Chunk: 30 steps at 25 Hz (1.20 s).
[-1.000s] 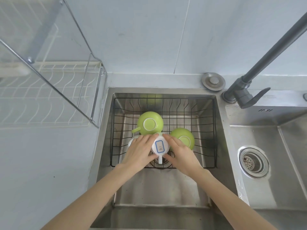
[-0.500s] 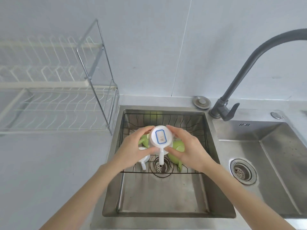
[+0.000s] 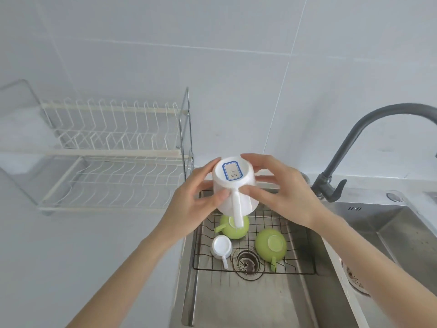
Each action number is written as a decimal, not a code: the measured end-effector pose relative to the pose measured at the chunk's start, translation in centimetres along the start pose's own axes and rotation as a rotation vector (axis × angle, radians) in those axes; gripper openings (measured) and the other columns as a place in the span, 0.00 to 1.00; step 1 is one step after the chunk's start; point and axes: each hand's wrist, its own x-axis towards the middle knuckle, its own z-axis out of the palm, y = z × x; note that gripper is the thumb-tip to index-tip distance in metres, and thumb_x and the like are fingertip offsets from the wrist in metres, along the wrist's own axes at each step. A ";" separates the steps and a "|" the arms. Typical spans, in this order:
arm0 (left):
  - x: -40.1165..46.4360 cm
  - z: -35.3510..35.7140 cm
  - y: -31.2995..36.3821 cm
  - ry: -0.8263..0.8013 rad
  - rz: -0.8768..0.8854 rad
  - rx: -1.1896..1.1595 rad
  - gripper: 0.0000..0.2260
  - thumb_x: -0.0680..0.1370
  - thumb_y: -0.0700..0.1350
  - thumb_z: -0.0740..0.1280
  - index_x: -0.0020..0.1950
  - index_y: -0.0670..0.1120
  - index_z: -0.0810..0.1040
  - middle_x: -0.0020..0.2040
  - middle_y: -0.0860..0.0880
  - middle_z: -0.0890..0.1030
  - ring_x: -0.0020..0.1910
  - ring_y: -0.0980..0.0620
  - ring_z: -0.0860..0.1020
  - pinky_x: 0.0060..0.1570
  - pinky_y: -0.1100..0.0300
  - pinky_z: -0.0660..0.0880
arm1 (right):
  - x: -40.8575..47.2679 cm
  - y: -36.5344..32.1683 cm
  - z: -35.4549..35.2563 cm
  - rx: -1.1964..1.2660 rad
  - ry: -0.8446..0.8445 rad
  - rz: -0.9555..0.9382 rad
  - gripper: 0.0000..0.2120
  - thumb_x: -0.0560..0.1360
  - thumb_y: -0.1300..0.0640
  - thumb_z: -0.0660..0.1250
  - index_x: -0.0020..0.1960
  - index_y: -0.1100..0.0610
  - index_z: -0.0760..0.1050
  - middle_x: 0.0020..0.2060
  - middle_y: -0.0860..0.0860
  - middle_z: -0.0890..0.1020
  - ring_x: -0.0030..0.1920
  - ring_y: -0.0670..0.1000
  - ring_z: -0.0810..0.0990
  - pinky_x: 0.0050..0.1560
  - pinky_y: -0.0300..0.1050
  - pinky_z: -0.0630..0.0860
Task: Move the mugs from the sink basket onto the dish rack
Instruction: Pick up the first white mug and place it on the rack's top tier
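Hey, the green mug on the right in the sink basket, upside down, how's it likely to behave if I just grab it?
The green mug looks rigid and glazed, so probably slick, more so if wet. Its rounded body offers little flat to pinch; the handle toward you seems the safer hold. It sits rim-down on the wire basket, so it likely won't roll, but knocking it against the wires might chip it.

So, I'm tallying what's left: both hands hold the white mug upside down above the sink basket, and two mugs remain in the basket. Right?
Not quite: three mugs remain in the sink basket, not two: two green mugs and a small white mug, as the head view shows. The rest stands: the left hand and right hand hold the white mug upside down above it.
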 end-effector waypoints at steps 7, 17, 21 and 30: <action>1.6 -6.9 3.7 -0.016 0.087 0.155 0.32 0.69 0.41 0.71 0.69 0.57 0.62 0.61 0.63 0.68 0.60 0.57 0.74 0.50 0.62 0.79 | 5.0 -6.3 1.4 -0.006 0.055 -0.072 0.22 0.70 0.55 0.69 0.63 0.52 0.70 0.51 0.40 0.77 0.50 0.34 0.75 0.51 0.25 0.74; 5.5 -15.7 6.7 0.081 0.193 0.298 0.31 0.68 0.43 0.73 0.67 0.55 0.64 0.62 0.58 0.70 0.57 0.58 0.75 0.46 0.62 0.81 | 13.1 -11.5 4.4 -0.360 -0.044 -0.185 0.36 0.70 0.52 0.68 0.72 0.56 0.56 0.63 0.52 0.71 0.60 0.49 0.72 0.57 0.33 0.70; 8.4 -18.7 7.3 0.046 0.209 0.403 0.32 0.67 0.45 0.74 0.67 0.54 0.64 0.61 0.57 0.69 0.54 0.58 0.74 0.46 0.63 0.78 | 17.4 -12.7 4.8 -0.524 -0.083 -0.179 0.38 0.69 0.49 0.69 0.73 0.53 0.53 0.62 0.54 0.68 0.59 0.55 0.72 0.62 0.50 0.72; 13.4 -21.7 2.1 -0.082 0.006 0.612 0.32 0.65 0.46 0.75 0.64 0.46 0.63 0.64 0.49 0.70 0.55 0.49 0.74 0.56 0.53 0.72 | 23.9 -9.4 9.5 -0.810 -0.283 -0.002 0.34 0.69 0.48 0.69 0.69 0.56 0.59 0.58 0.56 0.69 0.54 0.57 0.73 0.48 0.46 0.68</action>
